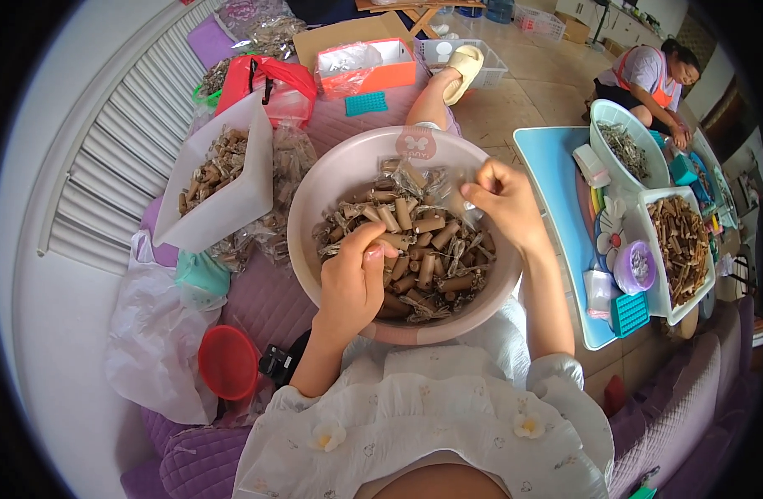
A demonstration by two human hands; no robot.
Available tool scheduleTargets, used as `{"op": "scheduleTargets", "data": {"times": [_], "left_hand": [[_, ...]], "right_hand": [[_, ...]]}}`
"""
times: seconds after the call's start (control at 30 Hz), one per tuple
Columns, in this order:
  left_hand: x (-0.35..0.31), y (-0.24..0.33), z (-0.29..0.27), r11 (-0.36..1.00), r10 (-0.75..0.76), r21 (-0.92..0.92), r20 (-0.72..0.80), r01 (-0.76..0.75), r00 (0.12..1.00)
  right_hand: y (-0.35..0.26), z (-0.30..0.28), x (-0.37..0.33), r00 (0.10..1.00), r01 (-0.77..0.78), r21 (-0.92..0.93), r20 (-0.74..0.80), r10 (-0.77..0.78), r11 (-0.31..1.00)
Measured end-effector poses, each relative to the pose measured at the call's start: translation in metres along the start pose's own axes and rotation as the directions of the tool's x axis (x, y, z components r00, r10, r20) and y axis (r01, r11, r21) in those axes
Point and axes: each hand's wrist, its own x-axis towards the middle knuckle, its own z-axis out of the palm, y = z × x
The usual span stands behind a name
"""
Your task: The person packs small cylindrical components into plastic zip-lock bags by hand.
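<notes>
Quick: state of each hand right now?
Left hand: fingers curled over the brown cylinders; whether it holds one cannot be told.
Right hand: curled beside clear plastic; blur hides whether it grips any.

Showed one clear printed label (416,150) on the basin (340,179), at the far edge, in the upper middle of the frame. Looked rounded and dusky pink against paler pink plastic. Bore a pale, lobed emblem (416,142), much like a bow or butterfly, with a short line of pale capital letters just beneath. Faced the camera upright, with the emblem above the lettering. Also showed dark strokes on the red bag (294,90), in the upper left of the frame; could not be told as print or as handles, nor read as any word.
</notes>
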Motion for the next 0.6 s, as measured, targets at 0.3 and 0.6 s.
{"op": "scheduleTargets", "data": {"times": [0.3,0.6], "left_hand": [[-0.001,-0.001,-0.010,1.000,-0.005,0.005,0.169,0.004,0.986],[-0.006,-0.013,-0.011,0.984,0.150,-0.107,0.099,-0.140,0.984]], "right_hand": [[0.031,-0.158,-0.101,0.831,-0.198,-0.436,-0.549,-0.085,0.878],[0.098,-0.229,-0.243,0.846,-0.522,-0.790,-0.527,0.078,0.322]]}}
